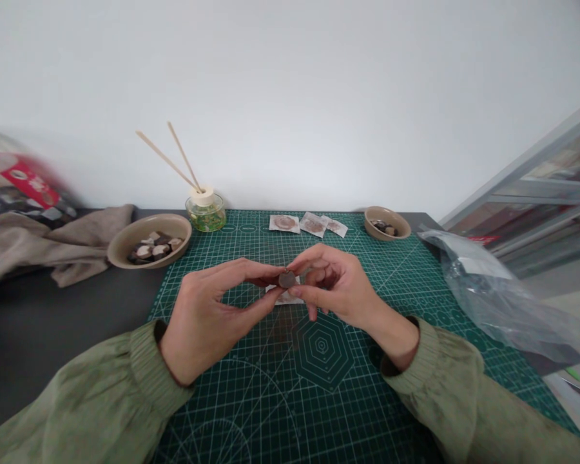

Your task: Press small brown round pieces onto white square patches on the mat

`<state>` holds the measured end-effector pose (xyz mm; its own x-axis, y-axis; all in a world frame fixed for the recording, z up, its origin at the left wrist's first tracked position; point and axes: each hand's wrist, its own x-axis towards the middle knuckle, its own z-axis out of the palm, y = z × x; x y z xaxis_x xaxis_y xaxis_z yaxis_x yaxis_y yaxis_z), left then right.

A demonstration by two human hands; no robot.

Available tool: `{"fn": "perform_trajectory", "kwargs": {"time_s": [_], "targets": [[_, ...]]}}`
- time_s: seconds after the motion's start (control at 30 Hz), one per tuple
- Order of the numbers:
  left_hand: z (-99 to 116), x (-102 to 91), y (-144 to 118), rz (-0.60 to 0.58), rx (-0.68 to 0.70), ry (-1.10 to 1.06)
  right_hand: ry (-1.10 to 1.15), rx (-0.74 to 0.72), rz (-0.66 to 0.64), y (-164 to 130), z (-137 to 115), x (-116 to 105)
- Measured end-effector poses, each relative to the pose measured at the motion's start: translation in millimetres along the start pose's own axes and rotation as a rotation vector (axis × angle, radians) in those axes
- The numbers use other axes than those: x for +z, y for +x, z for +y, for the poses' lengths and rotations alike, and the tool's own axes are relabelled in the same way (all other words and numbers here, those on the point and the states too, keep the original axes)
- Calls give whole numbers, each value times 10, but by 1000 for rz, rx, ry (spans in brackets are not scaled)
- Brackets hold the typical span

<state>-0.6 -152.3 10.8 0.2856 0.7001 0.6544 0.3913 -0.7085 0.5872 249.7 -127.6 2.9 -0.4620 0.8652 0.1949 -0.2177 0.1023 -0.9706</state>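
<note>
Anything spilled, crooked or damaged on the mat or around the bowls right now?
Nothing looks spilled or broken. Both hands, left hand and right hand, pinch a small dark disc over the cutting mat. The large bowl and small bowl sit upright. Only a crumpled cloth lies loosely at the left.

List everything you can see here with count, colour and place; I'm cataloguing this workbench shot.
small disc: one, dark brown, pinched between both hands
cutting mat: one, green with white grid, centre of table
table: one, dark grey, under mat
large bowl: one, tan, holding dark and pale pieces, mat's far left corner
small bowl: one, tan, dark pieces inside, far right
reed diffuser: one, clear glass, two sticks, far edge
sachets: three, clear with brownish contents, far edge; another partly hidden under the hands
cloth: one, beige, left
plastic bag: one, clear, right
left hand: olive sleeve
right hand: olive sleeve
</note>
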Motion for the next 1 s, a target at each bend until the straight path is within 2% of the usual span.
{"fn": "perform_trajectory", "kwargs": {"time_s": [0.1, 0.23, 0.33, 0.43, 0.5, 0.57, 0.73, 1.0], "targets": [[-8, 9, -2, -24, -19, 3, -87, -20, 13, 2, 14, -8], [-88, 51, -6, -58, -47, 37, -242, -86, 124, -4, 24, -29], [-174, 89, -23, -102, -36, 108, -420, -138, 162, -27, 4, -51], [-231, 108, -54, -184, -25, 193, -751, -240, 110, -45, -14, -82], [-248, 103, -72, -257, -18, 231, -968, -288, 7, -41, -12, -106], [-256, 89, -83, -320, -12, 255, -1082, -300, -60, -31, 0, -124], [-296, 49, -92, -390, 12, 291, -1103, -278, -88, -22, 35, -146], [-351, -1, -81, -425, 70, 349, -1075, -224, -106, -13, 73, -160]]}}
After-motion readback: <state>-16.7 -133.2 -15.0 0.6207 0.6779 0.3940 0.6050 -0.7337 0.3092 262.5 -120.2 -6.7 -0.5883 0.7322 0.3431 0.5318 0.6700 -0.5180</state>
